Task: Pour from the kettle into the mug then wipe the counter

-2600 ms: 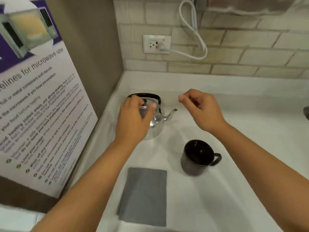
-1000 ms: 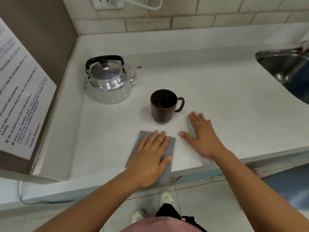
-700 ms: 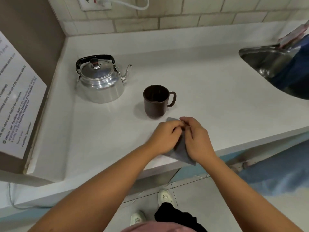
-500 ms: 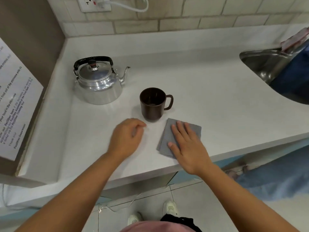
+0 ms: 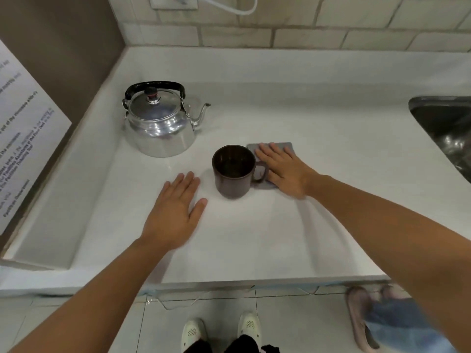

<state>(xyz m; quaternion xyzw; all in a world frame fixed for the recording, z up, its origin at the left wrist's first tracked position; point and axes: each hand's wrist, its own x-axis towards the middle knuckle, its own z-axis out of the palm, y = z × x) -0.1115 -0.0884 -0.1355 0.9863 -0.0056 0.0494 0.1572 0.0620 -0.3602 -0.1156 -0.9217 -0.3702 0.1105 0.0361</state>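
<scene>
A shiny metal kettle (image 5: 160,126) with a black handle stands upright at the back left of the white counter (image 5: 254,238), spout pointing right. A dark brown mug (image 5: 233,171) stands in front of it, handle to the right. My right hand (image 5: 285,169) lies flat, fingers spread, pressing a grey cloth (image 5: 288,147) onto the counter just right of the mug; most of the cloth is hidden under the hand. My left hand (image 5: 175,212) rests flat and empty on the counter, left of and nearer than the mug.
A steel sink (image 5: 446,133) is sunk into the counter at the right edge. A tiled wall with a socket (image 5: 173,1) and white cable runs along the back. A brown panel with a printed notice (image 5: 20,138) stands at left. Another person's foot (image 5: 362,317) is on the floor at lower right.
My right hand has slid the grey cloth from the front edge up to the right side of the mug. My left hand has opened flat beside the mug.
</scene>
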